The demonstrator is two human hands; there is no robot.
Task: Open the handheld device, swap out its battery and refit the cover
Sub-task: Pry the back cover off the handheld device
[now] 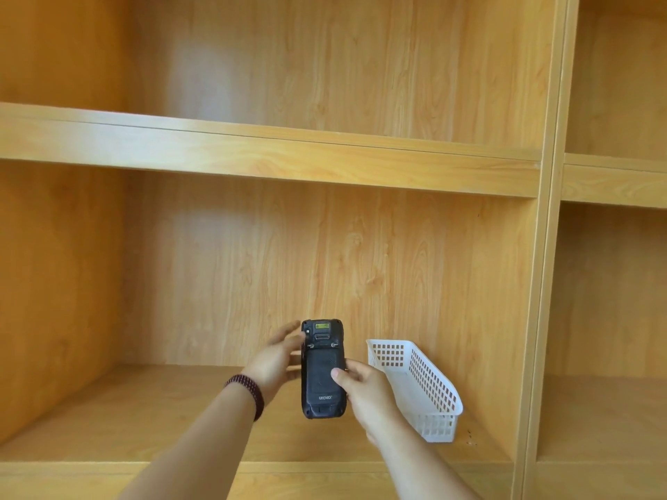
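We see one device [323, 369], back cover on, gripped upright in our right hand [364, 395]. Our left hand [276, 359], spread wide, touches its left edge. One white basket [426, 391] sits just right.

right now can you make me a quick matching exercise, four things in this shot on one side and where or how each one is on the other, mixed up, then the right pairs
Things
1. handheld device
2. white basket
3. beaded bracelet
4. right hand

Descriptions
A. around the left wrist
B. standing on the shelf, right of the hands
C. held upright, back cover on and facing the camera
D. thumb pressed on the device's back cover

Pairs: 1-C, 2-B, 3-A, 4-D
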